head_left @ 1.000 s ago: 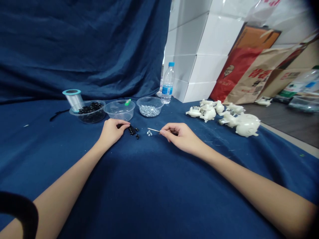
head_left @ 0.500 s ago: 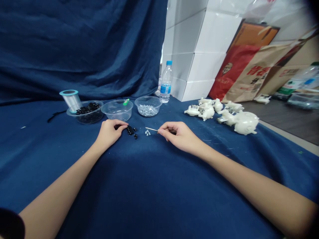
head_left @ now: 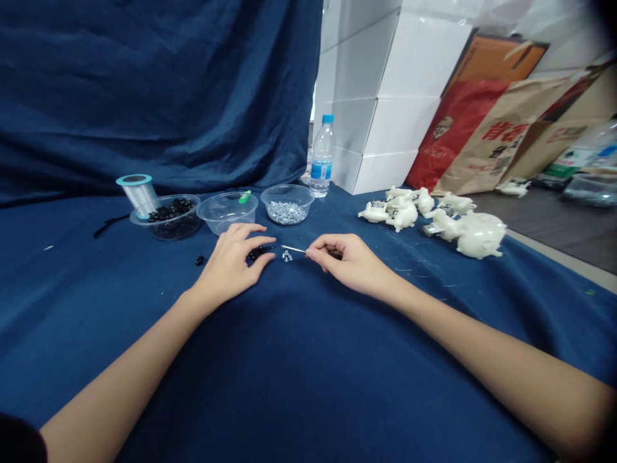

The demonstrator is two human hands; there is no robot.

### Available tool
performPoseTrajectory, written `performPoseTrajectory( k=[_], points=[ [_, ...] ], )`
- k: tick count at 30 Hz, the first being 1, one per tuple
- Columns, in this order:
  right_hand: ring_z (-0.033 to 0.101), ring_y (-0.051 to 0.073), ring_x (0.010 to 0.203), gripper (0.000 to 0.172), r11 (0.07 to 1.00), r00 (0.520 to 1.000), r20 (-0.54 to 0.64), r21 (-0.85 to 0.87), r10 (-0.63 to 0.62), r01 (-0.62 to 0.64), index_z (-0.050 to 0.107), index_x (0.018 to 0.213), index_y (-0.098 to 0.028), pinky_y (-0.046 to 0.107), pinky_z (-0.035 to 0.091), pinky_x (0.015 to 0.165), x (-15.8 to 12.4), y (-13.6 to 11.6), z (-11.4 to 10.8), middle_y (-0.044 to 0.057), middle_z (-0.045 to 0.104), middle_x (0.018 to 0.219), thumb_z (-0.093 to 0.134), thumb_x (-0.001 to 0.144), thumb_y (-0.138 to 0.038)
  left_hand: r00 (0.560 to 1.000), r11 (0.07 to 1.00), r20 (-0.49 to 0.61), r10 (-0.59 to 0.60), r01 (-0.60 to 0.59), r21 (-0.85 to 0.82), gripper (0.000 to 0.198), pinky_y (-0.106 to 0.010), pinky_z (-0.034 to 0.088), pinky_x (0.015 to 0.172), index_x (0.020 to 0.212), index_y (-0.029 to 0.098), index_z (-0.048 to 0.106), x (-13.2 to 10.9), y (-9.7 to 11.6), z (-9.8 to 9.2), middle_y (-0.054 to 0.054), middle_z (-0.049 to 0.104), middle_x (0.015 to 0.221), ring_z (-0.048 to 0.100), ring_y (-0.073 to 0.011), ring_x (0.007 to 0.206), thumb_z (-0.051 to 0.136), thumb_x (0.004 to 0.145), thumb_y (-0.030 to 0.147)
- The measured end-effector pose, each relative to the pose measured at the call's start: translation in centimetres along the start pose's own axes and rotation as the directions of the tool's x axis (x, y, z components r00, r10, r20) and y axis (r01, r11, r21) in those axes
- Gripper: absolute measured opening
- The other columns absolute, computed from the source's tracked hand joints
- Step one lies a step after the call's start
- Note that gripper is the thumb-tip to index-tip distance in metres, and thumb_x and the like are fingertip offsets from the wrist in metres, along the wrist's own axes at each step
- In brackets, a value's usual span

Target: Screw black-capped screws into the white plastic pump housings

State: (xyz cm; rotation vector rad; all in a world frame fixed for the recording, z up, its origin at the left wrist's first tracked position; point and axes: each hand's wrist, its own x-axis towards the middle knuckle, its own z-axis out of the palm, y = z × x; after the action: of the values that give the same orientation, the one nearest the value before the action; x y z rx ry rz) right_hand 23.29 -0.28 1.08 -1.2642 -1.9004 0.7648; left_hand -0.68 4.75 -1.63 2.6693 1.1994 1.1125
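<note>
My left hand (head_left: 237, 257) reaches over a small pile of black plastic pieces (head_left: 258, 253), its fingers spread and the pile partly hidden behind them. To the left of that hand, a single black piece (head_left: 199, 260) lies on the cloth. In my right hand (head_left: 337, 257) is a slim metal-shafted screwdriver (head_left: 292, 249), its handle mostly covered by the fingers and its tip pointing left. Just under the shaft, several small silver screws (head_left: 286, 256) sit close together on the cloth, between the two hands.
Behind the hands stand a bowl of black pieces (head_left: 173, 222) with a wire spool (head_left: 139, 196), a clear bowl with a green label (head_left: 216, 215), and a bowl of screws (head_left: 286, 212). Further right are a water bottle (head_left: 321, 157), white boxes (head_left: 390, 128) and cream plastic figures (head_left: 479, 235).
My left hand has opened and moved right over the black pieces. One black piece now lies alone to its left. My right hand holds the screwdriver almost unmoved.
</note>
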Motion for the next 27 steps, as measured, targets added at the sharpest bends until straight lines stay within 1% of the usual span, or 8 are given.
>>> performPoseTrajectory(
  k=[5,9,14,16,19,22,25,27],
  points=[
    [0.050,0.012,0.056,0.024,1.000,1.000,-0.009,0.006,-0.016,0.016,0.069,0.083,-0.017,0.028,0.039,0.059,0.1,0.0,0.0,-0.002,0.057,0.061,0.057,0.090,-0.037,0.998,0.997,0.050,0.042,-0.045,0.064,0.025,-0.055,0.039,0.102,0.107,0.029,0.073,0.1,1.6,1.1,-0.008,0.060,0.129,0.048,-0.0326,0.124,0.070,0.082,0.030],
    [0.051,0.012,0.056,0.023,1.000,1.000,-0.014,0.017,-0.020,0.020,0.069,0.083,-0.017,0.028,0.040,0.060,0.2,0.2,0.1,-0.002,0.057,0.060,0.058,0.090,-0.037,0.997,0.996,0.041,0.071,-0.074,0.059,0.012,-0.051,0.043,0.097,0.091,0.028,0.077,0.4,1.8,1.7,-0.008,0.064,0.122,0.053,-0.0302,0.117,0.067,0.085,0.025],
    [0.050,0.012,0.057,0.023,0.999,1.000,-0.012,0.040,-0.011,0.011,0.070,0.083,-0.017,0.028,0.039,0.060,0.1,0.2,0.1,-0.002,0.058,0.061,0.059,0.089,-0.037,0.997,0.997,-0.008,0.071,-0.071,-0.006,0.013,-0.048,0.046,0.091,0.081,0.026,0.077,0.6,2.1,1.9,-0.007,0.069,0.114,0.058,-0.0285,0.106,0.066,0.082,0.020],
    [0.050,0.012,0.057,0.022,0.998,1.000,-0.013,0.057,0.001,0.000,0.070,0.082,-0.017,0.028,0.038,0.060,0.1,0.2,0.1,-0.002,0.057,0.061,0.060,0.088,-0.036,0.998,0.998,-0.051,0.031,-0.034,-0.061,0.012,-0.047,0.047,0.092,0.078,0.025,0.074,0.5,2.1,1.7,-0.006,0.071,0.109,0.060,-0.0270,0.103,0.065,0.082,0.019],
    [0.046,0.011,0.055,0.025,0.993,0.999,-0.025,0.114,0.027,-0.024,0.067,0.079,-0.017,0.027,0.036,0.056,0.2,0.0,0.0,-0.002,0.054,0.060,0.058,0.089,-0.038,0.984,0.982,-0.144,-0.104,0.078,-0.174,0.008,-0.046,0.048,0.094,0.078,0.024,0.070,0.4,2.0,1.1,-0.004,0.073,0.099,0.062,-0.0248,0.100,0.065,0.083,0.021],
    [0.039,0.009,0.052,0.027,0.976,0.996,-0.070,0.213,0.060,-0.044,0.057,0.085,-0.019,0.025,0.033,0.050,0.1,-0.6,0.1,-0.005,0.046,0.063,0.052,0.093,-0.045,0.954,0.932,-0.170,-0.247,0.187,-0.309,0.009,-0.041,0.054,0.085,0.082,0.022,0.067,0.3,2.5,0.5,-0.005,0.073,0.099,0.066,-0.0232,0.096,0.061,0.087,0.026],
    [0.033,0.008,0.051,0.030,0.907,0.991,-0.049,0.411,0.127,-0.096,0.052,0.087,-0.021,0.023,0.031,0.046,-0.3,-1.5,0.5,-0.007,0.040,0.066,0.063,0.086,-0.049,0.944,0.883,-0.148,-0.296,0.211,-0.419,0.012,-0.034,0.057,0.073,0.085,0.021,0.064,0.2,4.2,0.2,-0.005,0.073,0.094,0.069,-0.0191,0.083,0.056,0.091,0.028],
    [0.031,0.007,0.051,0.033,0.825,0.983,0.034,0.538,0.181,-0.170,0.057,0.090,-0.020,0.023,0.028,0.045,-0.7,-1.9,0.8,-0.007,0.039,0.065,0.072,0.080,-0.047,0.947,0.869,-0.154,-0.282,0.185,-0.458,0.009,-0.033,0.056,0.075,0.086,0.022,0.064,0.1,5.7,0.2,-0.004,0.072,0.093,0.068,-0.0183,0.083,0.057,0.091,0.027]
  ],
)
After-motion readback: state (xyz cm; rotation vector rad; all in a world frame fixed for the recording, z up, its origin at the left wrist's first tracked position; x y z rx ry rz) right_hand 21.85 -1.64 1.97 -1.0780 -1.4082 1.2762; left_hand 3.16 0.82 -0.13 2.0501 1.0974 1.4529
